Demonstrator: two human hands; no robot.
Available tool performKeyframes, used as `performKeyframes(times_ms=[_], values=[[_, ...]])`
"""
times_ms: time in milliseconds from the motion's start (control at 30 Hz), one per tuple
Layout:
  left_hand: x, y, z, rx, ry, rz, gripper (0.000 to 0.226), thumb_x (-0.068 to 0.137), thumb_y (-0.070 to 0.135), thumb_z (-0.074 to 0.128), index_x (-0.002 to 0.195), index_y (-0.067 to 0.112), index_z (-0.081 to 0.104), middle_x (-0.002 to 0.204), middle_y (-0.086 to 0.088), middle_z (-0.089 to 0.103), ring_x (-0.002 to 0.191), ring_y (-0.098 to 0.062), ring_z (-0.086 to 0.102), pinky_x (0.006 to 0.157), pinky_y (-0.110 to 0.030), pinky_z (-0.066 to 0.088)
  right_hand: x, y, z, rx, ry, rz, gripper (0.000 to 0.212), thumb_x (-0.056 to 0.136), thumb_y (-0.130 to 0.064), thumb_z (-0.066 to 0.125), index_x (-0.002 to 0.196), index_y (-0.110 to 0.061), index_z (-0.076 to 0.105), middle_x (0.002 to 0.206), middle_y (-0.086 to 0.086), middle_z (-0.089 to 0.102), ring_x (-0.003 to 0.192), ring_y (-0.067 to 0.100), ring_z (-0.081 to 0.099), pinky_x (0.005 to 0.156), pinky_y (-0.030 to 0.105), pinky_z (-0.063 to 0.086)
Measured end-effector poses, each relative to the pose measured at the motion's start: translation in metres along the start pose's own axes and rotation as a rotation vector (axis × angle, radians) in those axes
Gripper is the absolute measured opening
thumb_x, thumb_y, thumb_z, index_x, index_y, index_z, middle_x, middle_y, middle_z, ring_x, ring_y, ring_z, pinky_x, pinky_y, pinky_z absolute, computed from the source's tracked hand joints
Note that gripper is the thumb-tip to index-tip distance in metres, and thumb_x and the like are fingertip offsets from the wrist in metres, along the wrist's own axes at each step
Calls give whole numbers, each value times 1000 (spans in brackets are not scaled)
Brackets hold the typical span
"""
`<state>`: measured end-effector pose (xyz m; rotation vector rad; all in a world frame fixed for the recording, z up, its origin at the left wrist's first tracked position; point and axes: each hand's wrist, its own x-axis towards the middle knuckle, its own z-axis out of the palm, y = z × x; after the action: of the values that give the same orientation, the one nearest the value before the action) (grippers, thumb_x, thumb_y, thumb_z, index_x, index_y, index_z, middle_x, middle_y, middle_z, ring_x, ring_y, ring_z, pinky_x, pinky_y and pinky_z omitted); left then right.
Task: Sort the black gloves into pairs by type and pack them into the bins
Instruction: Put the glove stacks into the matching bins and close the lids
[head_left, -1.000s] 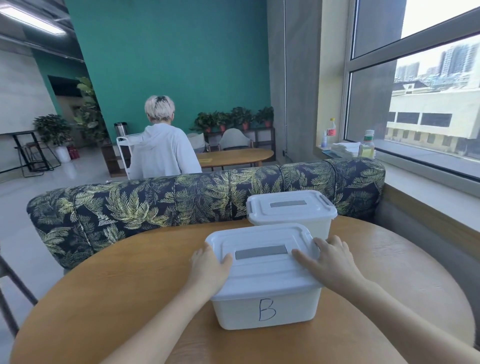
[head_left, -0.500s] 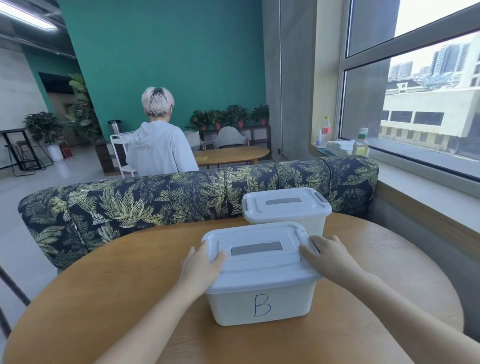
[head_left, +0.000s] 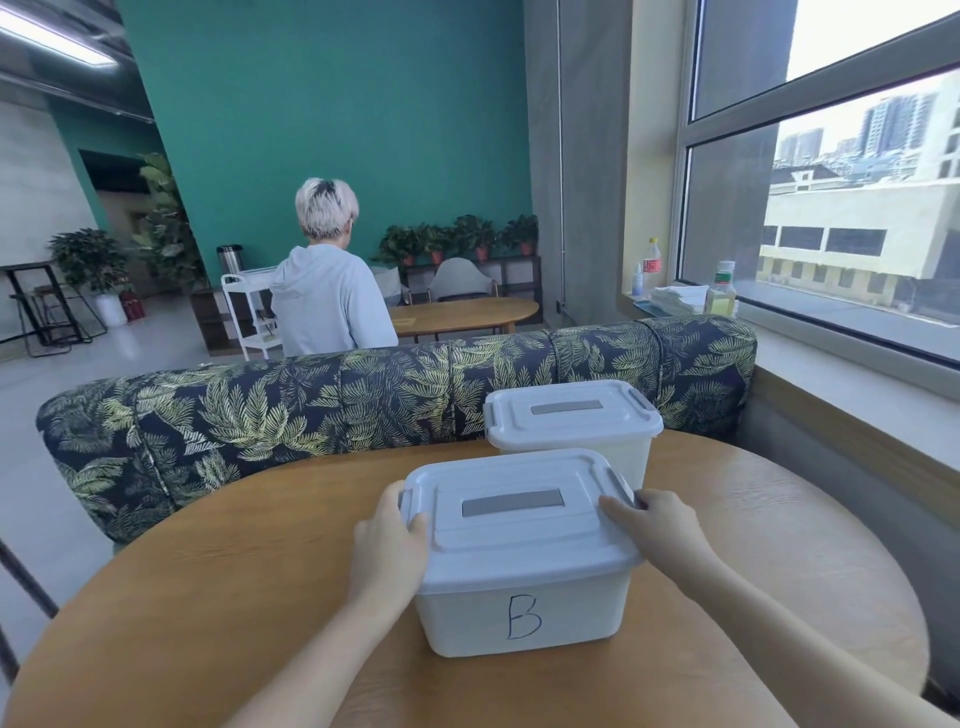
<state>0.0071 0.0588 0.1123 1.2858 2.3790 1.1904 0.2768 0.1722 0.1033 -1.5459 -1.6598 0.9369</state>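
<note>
A white plastic bin marked "B" (head_left: 521, 618) stands on the round wooden table (head_left: 208, 597) right before me, with its grey-white lid (head_left: 519, 540) on. At the lid's left edge, my left hand (head_left: 389, 538) grips the side latch, thumb on top. My right hand (head_left: 655, 525) grips the lid's right edge at the other latch. A second white bin (head_left: 571, 423), also lidded, stands just behind it, touching or nearly so. No black gloves are in view; the bins' insides are hidden.
A leaf-patterned sofa back (head_left: 311, 410) curves round the table's far side. A window sill (head_left: 841, 389) runs along the right, with bottles (head_left: 722, 291) on it. A person in a pale hoodie (head_left: 327, 306) stands beyond the sofa, facing away.
Both hands have slid from the top of bin B's lid outward to its left and right edges, and their fingers now curl at the latches. The bins have not moved.
</note>
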Motion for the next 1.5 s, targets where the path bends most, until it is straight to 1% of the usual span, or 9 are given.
performKeyframes(times_ms=[333,500,600,700,1000,1133,1267,1367,1500], values=[[10,0,1,153,-22,36,28,102,19,46,128,14,56,116,-12,66,114,-33,48,78,-35,34,5,-5,8,-107,68,-92,47,92,-28,62,62,-15,28,56,0,29,56,19,29,52,34,19],[21,0,-1,220,5,77,35,100,18,47,133,20,58,123,-8,67,114,-34,57,86,-38,48,10,-8,11,-160,44,-66,44,97,-37,56,65,-15,36,62,1,44,59,20,41,52,32,28],[27,5,-3,271,51,185,39,100,21,48,137,23,57,135,1,63,123,-30,54,96,-40,46,17,-9,8,-237,43,-93,33,97,-49,53,94,-17,59,95,3,68,89,29,62,70,35,46],[41,20,2,285,31,250,43,102,29,49,145,27,52,148,7,54,136,-24,45,107,-40,38,31,-14,4,-233,69,-108,61,97,-56,53,142,-15,50,134,5,63,121,30,58,94,40,48],[118,74,61,230,-209,358,54,97,45,57,148,26,49,139,-5,61,129,-30,53,105,-41,43,105,-23,-11,-292,189,-136,60,97,-46,57,148,-17,44,145,17,47,133,38,41,107,50,38],[155,85,88,274,-389,268,69,98,52,57,157,24,36,147,-18,47,138,-32,42,110,-36,34,145,-18,-17,-365,223,-87,66,94,-50,59,149,-20,41,144,18,45,130,39,40,107,50,36],[177,88,106,259,-512,198,78,93,62,59,158,27,33,162,-11,34,144,-29,39,112,-33,33,178,-10,-21,-261,119,-26,77,89,-53,67,151,-20,37,143,19,43,128,38,44,98,43,39],[194,88,119,204,-559,156,87,83,68,69,155,30,40,161,-1,36,143,-23,41,113,-31,35,194,-5,-18,-112,45,-44,83,86,-48,75,153,-17,37,144,15,49,128,31,50,85,34,36],[206,89,128,151,-521,152,95,67,74,79,147,30,52,152,4,48,135,-20,48,113,-37,40,202,2,-12,5,98,-80,84,81,-47,80,151,-19,42,144,9,54,130,27,51,89,33,39]])
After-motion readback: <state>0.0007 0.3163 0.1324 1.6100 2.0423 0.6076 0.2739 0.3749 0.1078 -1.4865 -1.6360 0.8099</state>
